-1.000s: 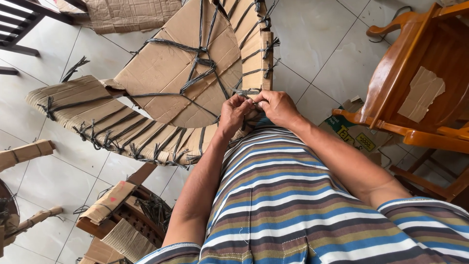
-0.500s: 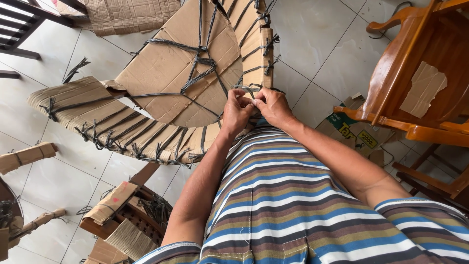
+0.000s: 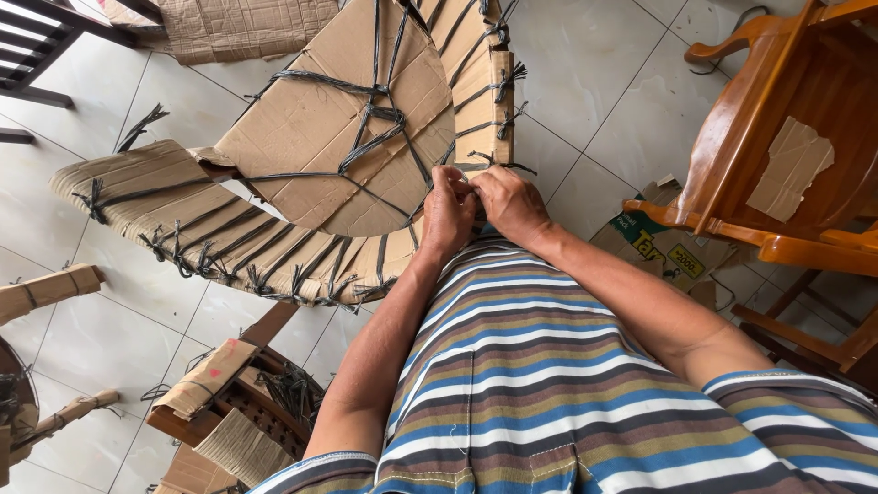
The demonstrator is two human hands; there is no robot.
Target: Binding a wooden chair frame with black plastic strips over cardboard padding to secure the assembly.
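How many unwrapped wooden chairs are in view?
1 clearly: the bare wooden armchair at upper right, a cardboard scrap on its seat. Wooden parts beneath it may belong to another, mostly hidden.

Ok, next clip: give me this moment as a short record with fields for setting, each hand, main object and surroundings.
Setting: pale tiled floor, seen from above.
Main object: cardboard-wrapped curved chair frame bound with dark cord.
Left hand: fingers pinched at the cord on the frame's near edge.
Right hand: beside the left, fingers at the same spot.
Clothing: striped shirt.
Surroundings: polished brown wooden armchair with a cardboard scrap on it; flattened printed box.
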